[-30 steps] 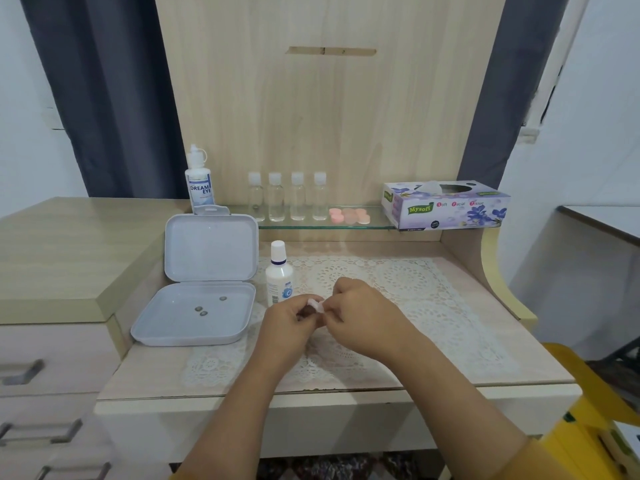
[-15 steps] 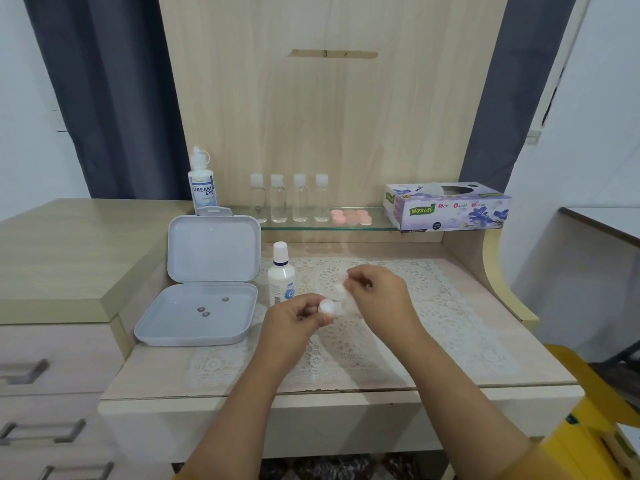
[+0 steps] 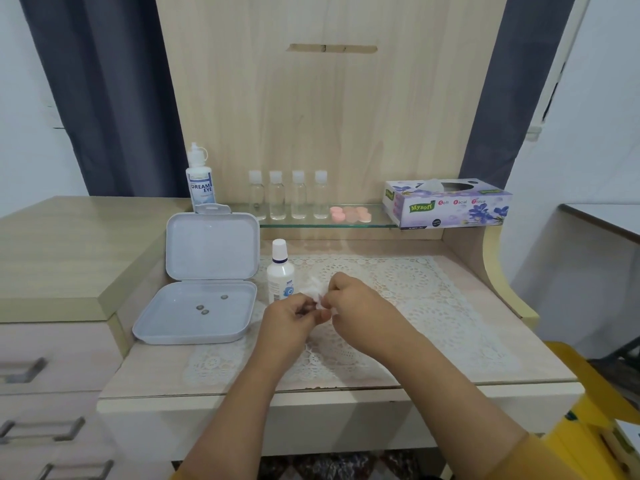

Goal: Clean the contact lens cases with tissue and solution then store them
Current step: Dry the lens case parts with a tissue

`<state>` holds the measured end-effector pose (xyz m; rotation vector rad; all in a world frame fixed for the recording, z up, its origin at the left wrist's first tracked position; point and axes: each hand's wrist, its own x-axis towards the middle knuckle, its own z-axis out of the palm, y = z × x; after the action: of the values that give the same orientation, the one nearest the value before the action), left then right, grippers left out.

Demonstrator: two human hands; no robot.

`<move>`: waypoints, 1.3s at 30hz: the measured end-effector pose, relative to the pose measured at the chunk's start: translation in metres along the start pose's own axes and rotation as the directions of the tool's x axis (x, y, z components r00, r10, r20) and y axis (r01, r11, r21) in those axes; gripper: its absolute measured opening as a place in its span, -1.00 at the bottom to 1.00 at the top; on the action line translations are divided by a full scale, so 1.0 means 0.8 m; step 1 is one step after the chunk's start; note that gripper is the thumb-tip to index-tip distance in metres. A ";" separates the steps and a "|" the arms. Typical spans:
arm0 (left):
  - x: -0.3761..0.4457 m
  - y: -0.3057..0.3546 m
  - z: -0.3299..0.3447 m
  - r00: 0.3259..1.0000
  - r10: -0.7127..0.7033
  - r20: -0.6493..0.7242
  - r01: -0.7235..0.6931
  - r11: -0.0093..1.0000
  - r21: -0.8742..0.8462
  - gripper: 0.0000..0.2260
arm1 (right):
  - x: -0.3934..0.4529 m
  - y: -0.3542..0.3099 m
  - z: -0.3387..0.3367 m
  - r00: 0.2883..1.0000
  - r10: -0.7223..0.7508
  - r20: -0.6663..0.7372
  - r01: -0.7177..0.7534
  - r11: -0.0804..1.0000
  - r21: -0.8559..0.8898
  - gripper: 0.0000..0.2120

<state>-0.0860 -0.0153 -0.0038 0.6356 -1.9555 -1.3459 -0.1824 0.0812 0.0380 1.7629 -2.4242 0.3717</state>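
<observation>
- Pale wood desk in front of us, with a tall wood back panel behind it and dark curtains on both sides.
- White lace mat covers the middle of the desk, and both hands meet above its left part.
- Left hand has its fingers curled in, pinching something small and white; it is too hidden to say whether that is a lens case.
- Right hand is curled too, gripping a crumpled white tissue that touches the left hand's fingertips.
- Just behind the hands, a small white solution bottle stands upright near the mat's back left corner.
- Over at the desk's left edge, a pale blue storage box lies open, lid standing up, three small dark round bits in its tray.
- Up on the glass shelf along the back edge, a "Dream Eye" bottle stands at the left end.
- Beside it, four clear little bottles stand in a row with white caps.
- Next along, pink lens cases sit clustered together on the glass.
- At the shelf's right end, a purple flowered tissue box rests with a sheet poking out of the top.
- Drawers with metal handles show below the lower cabinet left of the desk.
</observation>
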 end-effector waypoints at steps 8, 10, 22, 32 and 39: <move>-0.002 0.001 0.000 1.000 -0.007 0.002 0.007 0.999 -0.046 -0.88 | 0.007 0.011 -0.016 0.983 0.180 0.038 -0.183 0.937 0.297 -0.87; -0.002 0.001 -0.001 1.000 -0.023 0.000 0.023 0.994 -0.106 -0.77 | 0.000 0.018 -0.025 0.952 0.305 0.003 -0.256 0.795 0.550 -0.93; 0.000 -0.001 -0.003 0.999 -0.013 0.053 0.015 0.999 -0.050 -0.91 | 0.019 0.002 -0.017 0.967 0.249 0.055 -0.254 0.922 0.292 -0.81; -0.003 0.006 -0.005 0.996 -0.093 0.008 0.093 0.982 -0.165 -0.85 | 0.031 -0.013 -0.021 0.966 0.256 0.040 -0.259 0.955 0.146 -0.88; -0.006 0.008 -0.004 0.995 -0.095 -0.002 0.093 0.982 -0.166 -0.81 | 0.017 0.003 -0.006 0.946 0.310 -0.096 -0.239 0.865 0.442 -0.84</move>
<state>-0.0802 -0.0115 0.0021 0.6598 -1.8019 -1.5419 -0.1894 0.0709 0.0453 1.4301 -2.6167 1.1104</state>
